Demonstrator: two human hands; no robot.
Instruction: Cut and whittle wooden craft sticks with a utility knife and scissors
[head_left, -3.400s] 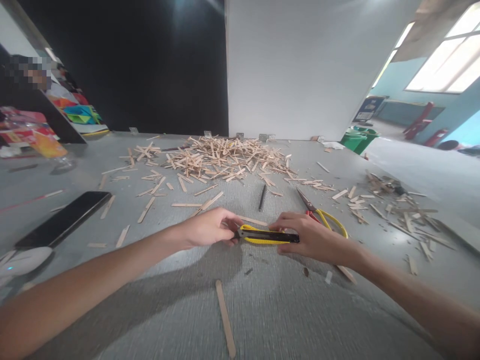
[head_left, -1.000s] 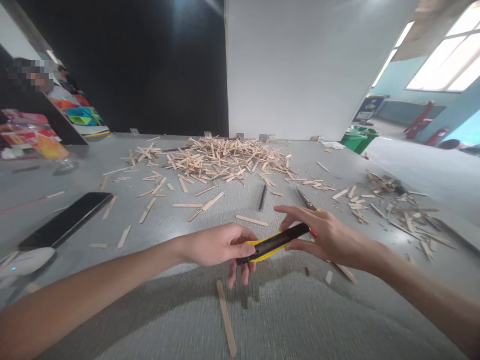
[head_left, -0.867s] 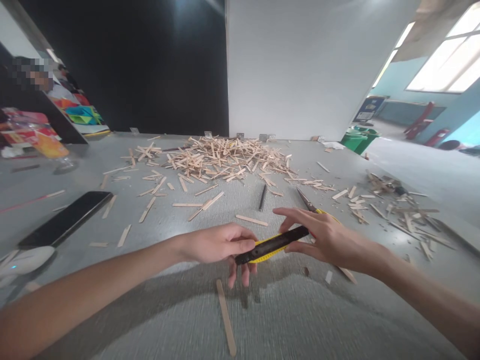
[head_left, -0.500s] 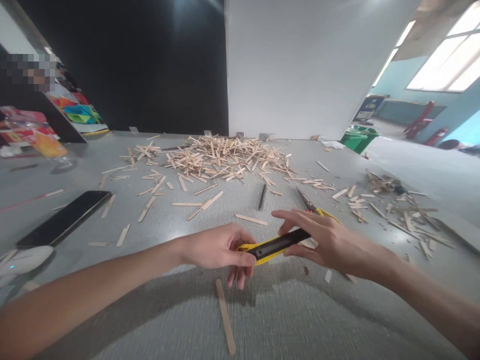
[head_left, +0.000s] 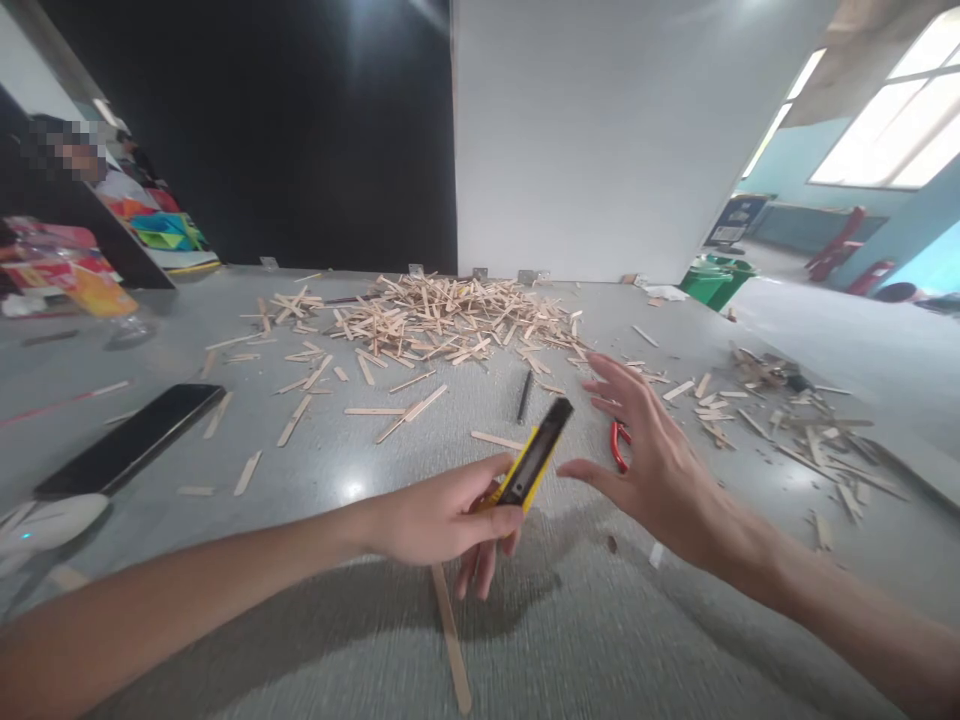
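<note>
My left hand point(head_left: 457, 520) grips a yellow and black utility knife point(head_left: 534, 458) by its lower end, and the knife's other end points up and to the right. No blade can be made out. To the right of the knife, my right hand point(head_left: 637, 440) is raised with fingers spread, holding nothing. A red-handled tool point(head_left: 618, 446), partly hidden, lies beside that hand. Below my left hand a single wooden craft stick point(head_left: 453, 645) rests on the grey table point(head_left: 315, 640). Just beyond the knife lie another craft stick point(head_left: 495, 439) and a dark pen-like rod point(head_left: 524, 396).
A heap of craft sticks point(head_left: 457, 315) lies along the back, with loose sticks around it. A phone point(head_left: 131, 440) and a white device point(head_left: 56, 525) are at left, near a bottle point(head_left: 101, 290). Broken pieces point(head_left: 817, 425) lie at right. Black and white panels point(head_left: 585, 130) stand behind.
My right hand has let go of the knife and moved away, its fingers opening. In my left hand the knife has turned from nearly level to steeply upward.
</note>
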